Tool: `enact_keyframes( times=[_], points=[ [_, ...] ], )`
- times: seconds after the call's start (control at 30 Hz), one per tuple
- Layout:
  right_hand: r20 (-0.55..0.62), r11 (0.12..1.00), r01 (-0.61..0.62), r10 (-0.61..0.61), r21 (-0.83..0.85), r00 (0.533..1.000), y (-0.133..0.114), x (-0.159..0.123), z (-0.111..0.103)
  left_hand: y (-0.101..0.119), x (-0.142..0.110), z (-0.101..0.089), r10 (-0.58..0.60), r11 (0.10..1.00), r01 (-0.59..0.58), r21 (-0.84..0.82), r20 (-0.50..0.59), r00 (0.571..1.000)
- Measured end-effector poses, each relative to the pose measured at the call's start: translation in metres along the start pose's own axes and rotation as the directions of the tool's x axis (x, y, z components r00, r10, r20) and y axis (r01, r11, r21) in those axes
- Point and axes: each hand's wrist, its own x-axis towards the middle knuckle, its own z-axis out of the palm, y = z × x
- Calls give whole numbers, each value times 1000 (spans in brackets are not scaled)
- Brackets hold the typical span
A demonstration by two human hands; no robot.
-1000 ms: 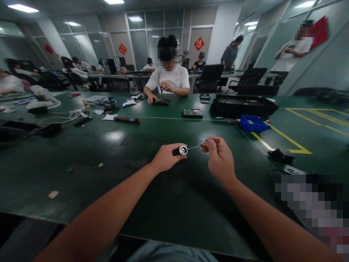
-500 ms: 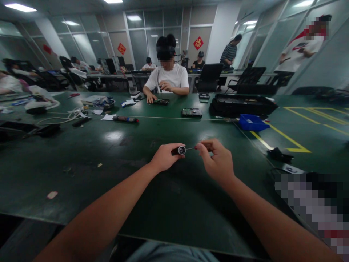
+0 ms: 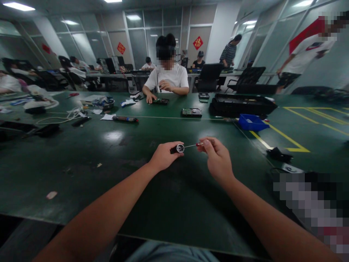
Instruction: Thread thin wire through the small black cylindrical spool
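Note:
In the head view, my left hand (image 3: pixel 164 155) is closed around a short dark cylinder with a silver-rimmed end (image 3: pixel 180 148), which looks like a small flashlight. Its open-looking end faces me, and the details inside are too small to tell. My right hand (image 3: pixel 219 155) pinches a thin screwdriver (image 3: pixel 197 145) with a red collar and a slim metal shaft. The shaft points left, and its tip is at the cylinder's rim; whether it touches or goes inside I cannot tell. Both hands are above the green table (image 3: pixel 163 203), and my right fingers cover most of the screwdriver's handle.
Circuit-board devices (image 3: pixel 191 112) lie farther back, beside a black tray (image 3: pixel 242 104) and a blue bin (image 3: pixel 252 122). A thick pen-like tool (image 3: pixel 125 119) rests left of centre. Across the table sits a co-worker (image 3: pixel 167 78). A black object (image 3: pixel 280 154) lies at the right.
My right hand has rolled and moved slightly up, so the screwdriver slants more. The cylinder has shifted slightly left and up. The person standing at far right has turned and moved.

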Motion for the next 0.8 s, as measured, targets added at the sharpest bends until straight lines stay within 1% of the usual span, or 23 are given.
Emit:
enact_keyframes(
  times=[0.07, 0.13, 0.2, 0.23, 0.27, 0.33, 0.4, 0.53, 0.67, 0.8],
  points=[
    [-27, 987, -84, 88, 136, 996, 7, 5, 1, 1, 0, -1, -3, 1000, 3, -12, 7, 1000],
    [2, 951, -188, 193, 245, 981, 11, 8, 1, 1, 1, -1, -8, 1000, 8, -25, 17, 1000],
    [31, 922, -259, 261, 288, 965, 13, 10, 1, 1, 1, 0, -2, 999, 3, -37, 38, 999],
    [23, 923, -260, 264, 283, 964, 13, 10, 1, 1, 1, 1, -2, 999, 4, -39, 48, 999],
    [-5, 936, -236, 246, 262, 969, 13, 9, 1, 1, 1, 1, -4, 999, 6, -39, 54, 999],
    [-80, 973, -148, 164, 175, 983, 10, 6, 0, 1, 0, 2, -16, 999, 18, -39, 53, 998],
    [-104, 996, -67, 73, 56, 992, 5, 3, 0, 1, 0, 2, -28, 999, 30, -37, 42, 999],
    [-80, 989, 21, -33, -145, 996, -4, -2, 0, 2, 0, 0, -15, 999, 16, -36, 41, 999],
    [-37, 965, 92, -104, -244, 994, -10, -5, 0, 2, 0, 1, 2, 999, -1, -33, 38, 999],
    [15, 896, 167, -177, -411, 984, -15, -4, -3, -1, 0, 2, 24, 999, -23, -23, 33, 999]
  ],
)
